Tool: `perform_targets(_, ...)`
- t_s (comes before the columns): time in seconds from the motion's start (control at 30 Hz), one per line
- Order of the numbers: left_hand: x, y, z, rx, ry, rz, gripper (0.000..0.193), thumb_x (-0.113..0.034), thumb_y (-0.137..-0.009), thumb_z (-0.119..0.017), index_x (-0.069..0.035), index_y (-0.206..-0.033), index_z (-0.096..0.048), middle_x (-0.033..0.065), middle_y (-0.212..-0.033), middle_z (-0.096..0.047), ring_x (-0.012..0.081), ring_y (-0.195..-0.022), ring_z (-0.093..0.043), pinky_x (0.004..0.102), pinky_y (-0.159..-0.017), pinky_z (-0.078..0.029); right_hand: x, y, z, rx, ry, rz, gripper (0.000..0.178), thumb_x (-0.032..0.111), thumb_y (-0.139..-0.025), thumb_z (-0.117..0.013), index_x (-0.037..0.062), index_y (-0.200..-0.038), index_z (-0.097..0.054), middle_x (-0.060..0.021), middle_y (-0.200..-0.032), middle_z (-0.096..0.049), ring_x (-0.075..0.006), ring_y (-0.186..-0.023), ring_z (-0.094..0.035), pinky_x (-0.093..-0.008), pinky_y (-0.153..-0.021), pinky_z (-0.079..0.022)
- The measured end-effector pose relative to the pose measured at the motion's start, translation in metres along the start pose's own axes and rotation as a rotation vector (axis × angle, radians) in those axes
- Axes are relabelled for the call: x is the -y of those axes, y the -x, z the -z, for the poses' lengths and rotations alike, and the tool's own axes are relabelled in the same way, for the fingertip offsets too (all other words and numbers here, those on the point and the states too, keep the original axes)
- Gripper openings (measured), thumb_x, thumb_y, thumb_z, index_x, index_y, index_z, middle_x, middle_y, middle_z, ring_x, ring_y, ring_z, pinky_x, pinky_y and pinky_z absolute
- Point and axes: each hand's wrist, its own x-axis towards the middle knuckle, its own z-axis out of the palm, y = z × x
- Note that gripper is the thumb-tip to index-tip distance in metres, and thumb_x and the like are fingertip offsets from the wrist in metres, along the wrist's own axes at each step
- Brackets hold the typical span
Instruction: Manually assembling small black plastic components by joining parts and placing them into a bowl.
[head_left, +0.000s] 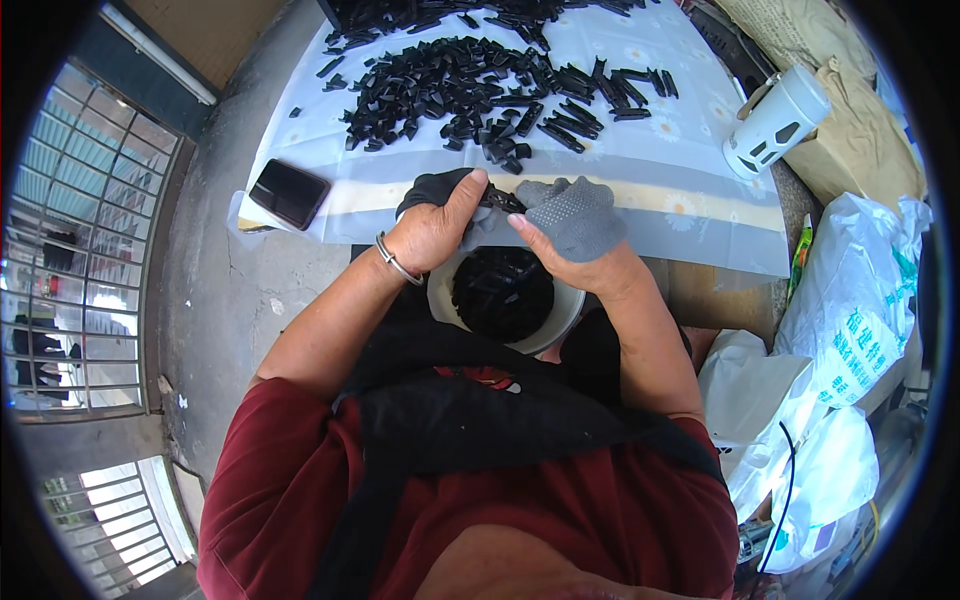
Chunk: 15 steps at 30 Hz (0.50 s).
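Note:
Both my hands meet over the table's near edge, each in a glove that leaves the thumb bare. My left hand, in a dark glove, is closed on a small black plastic piece. From the other side my right hand, in a grey dotted glove, is closed on the same piece, its thumb pressed near it. My fingers hide much of it. Just beyond lies a heap of small black plastic pieces. Below my hands, a pale bucket holds more dark, shiny pieces.
A phone lies at the table's left corner. On the right of the flowered tablecloth stands a white tumbler. Plastic bags crowd the right side. Longer black pieces lie beside the heap. A barred window is at left.

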Motion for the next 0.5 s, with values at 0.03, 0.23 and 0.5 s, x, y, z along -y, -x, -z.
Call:
perform_targets(0.03, 0.001, 0.0, 0.0, 0.0, 0.0, 0.0, 0.044, -0.038, -0.092, -0.038, -0.001, -0.079, -0.057, 0.0063, -0.059, -0.052, 0.0152, -0.053, -0.047, 0.0306, -0.052, -0.041, 0.0, 0.0, 0.001, 0.0, 0.0, 0.0, 0.023, 0.027, -0.079, -0.059, 0.0048, -0.086, -0.061, -0.011, -0.066, -0.056, -0.0289, -0.063, -0.054, -0.0389, -0.057, -0.042)
perform_targets(0.23, -0.004, -0.002, 0.004, 0.046, -0.063, -0.047, 0.043, -0.035, -0.093, -0.036, 0.0, -0.081, -0.058, 0.0128, -0.066, -0.058, 0.0247, -0.059, -0.053, 0.0339, -0.059, -0.043, 0.003, 0.001, -0.001, 0.023, 0.029, 0.011, 0.021, 0.025, -0.079, -0.059, 0.0056, -0.085, -0.059, -0.0106, -0.066, -0.056, -0.0288, -0.062, -0.054, -0.039, -0.056, -0.042)
perform_targets(0.5, -0.009, 0.006, 0.009, 0.162, -0.416, -0.123, 0.036, -0.026, -0.091, -0.036, 0.0, -0.081, -0.058, 0.0208, -0.076, -0.059, 0.0374, -0.072, -0.056, 0.0412, -0.066, -0.044, 0.018, 0.002, -0.023, 0.257, 0.152, -0.079, 0.024, 0.029, -0.079, -0.058, 0.0063, -0.086, -0.063, -0.011, -0.082, -0.061, -0.0311, -0.075, -0.057, -0.0412, -0.065, -0.043)
